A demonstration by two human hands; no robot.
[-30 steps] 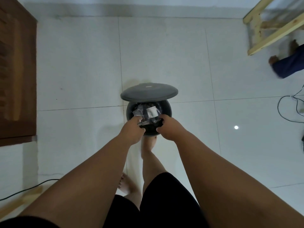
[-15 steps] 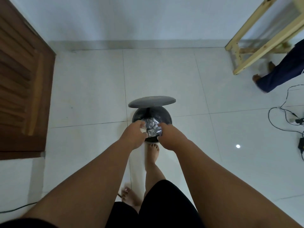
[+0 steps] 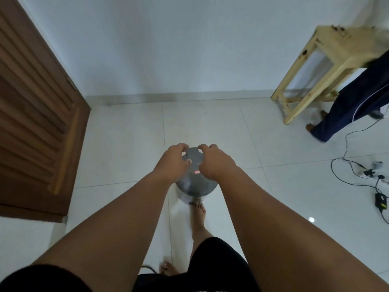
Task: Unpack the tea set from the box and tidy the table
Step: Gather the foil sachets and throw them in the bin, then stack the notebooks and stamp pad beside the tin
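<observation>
Head view: the left hand (image 3: pixel 173 163) and right hand (image 3: pixel 216 163) hover side by side over a closed grey bin (image 3: pixel 194 184). Each grip is slack, with fingers loosely curled round nothing, though whether they touch it cannot be told. The bin stands on the floor tiles (image 3: pixel 126 144) just ahead of a bare foot (image 3: pixel 199 213), with a brown door (image 3: pixel 35 114) at left and cables (image 3: pixel 347 163) at right.

No text, brand name or number can be read anywhere in the view. The grey bin lid (image 3: pixel 194 182) carries a small glowing red mark, too blurred to show whether it is a symbol or only a light. The black adapter (image 3: pixel 381 202) lying on the floor by the cables has a yellowish label, but its print is too small to make out.
</observation>
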